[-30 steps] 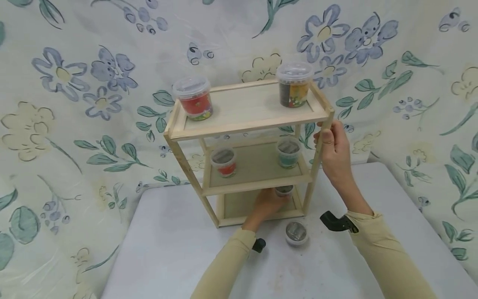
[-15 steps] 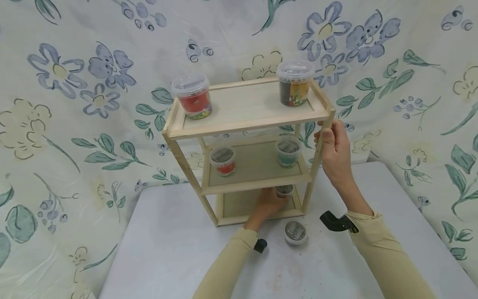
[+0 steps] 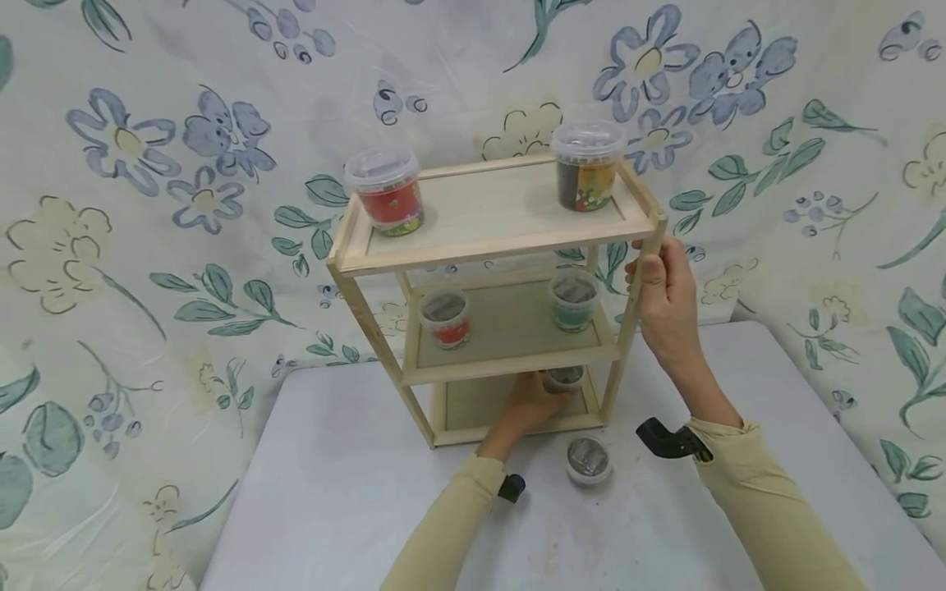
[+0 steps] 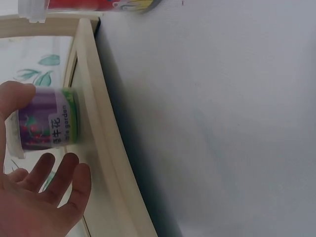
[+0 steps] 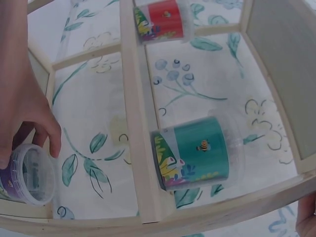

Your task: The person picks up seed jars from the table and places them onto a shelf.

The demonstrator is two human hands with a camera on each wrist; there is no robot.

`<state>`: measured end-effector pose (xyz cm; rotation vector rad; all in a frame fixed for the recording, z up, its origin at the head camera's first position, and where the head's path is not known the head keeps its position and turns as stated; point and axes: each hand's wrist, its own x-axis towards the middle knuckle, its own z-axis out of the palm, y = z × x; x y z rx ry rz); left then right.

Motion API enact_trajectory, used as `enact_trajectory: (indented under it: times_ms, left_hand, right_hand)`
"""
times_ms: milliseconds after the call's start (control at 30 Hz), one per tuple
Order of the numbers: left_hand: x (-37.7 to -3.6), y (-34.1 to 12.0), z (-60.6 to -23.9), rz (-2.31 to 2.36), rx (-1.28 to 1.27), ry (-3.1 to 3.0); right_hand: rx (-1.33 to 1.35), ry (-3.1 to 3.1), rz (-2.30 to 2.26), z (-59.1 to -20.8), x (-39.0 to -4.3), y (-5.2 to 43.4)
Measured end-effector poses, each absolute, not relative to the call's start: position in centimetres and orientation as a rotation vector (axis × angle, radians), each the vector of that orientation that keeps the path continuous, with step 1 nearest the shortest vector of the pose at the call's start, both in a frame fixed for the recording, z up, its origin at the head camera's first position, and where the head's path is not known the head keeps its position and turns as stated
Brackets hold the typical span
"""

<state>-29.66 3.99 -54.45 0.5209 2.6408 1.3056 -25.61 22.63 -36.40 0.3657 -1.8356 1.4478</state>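
Your left hand holds the purple-labelled tub on the bottom shelf of the wooden rack — thumb and fingers around it. Your right hand wraps the rack's front right post. The tub looks light, smooth plastic, probably slippery — grip its wall, not the lid.

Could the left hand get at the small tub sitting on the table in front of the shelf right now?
Probably not straight away: the left hand is inside the shelf's bottom tier, holding a purple tub. The lidded tub on the table sits in the open beside that forearm, so once the hand lets go nothing blocks it.
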Motion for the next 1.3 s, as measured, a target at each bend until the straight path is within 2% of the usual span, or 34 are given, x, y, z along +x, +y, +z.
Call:
enact_trajectory:
  times_ms: [633, 1300]
  left_hand:
    - [-28.3, 1.4, -54.2, 1.409, 0.312, 2.565]
    - [-23.9, -0.9, -54.0, 1.371, 0.576, 2.665]
  right_hand:
    - [0.357, -1.830, 1.443, -36.4, -25.6, 22.7]
    - [0.347, -1.833, 1.467, -36.2, -25.4, 22.5]
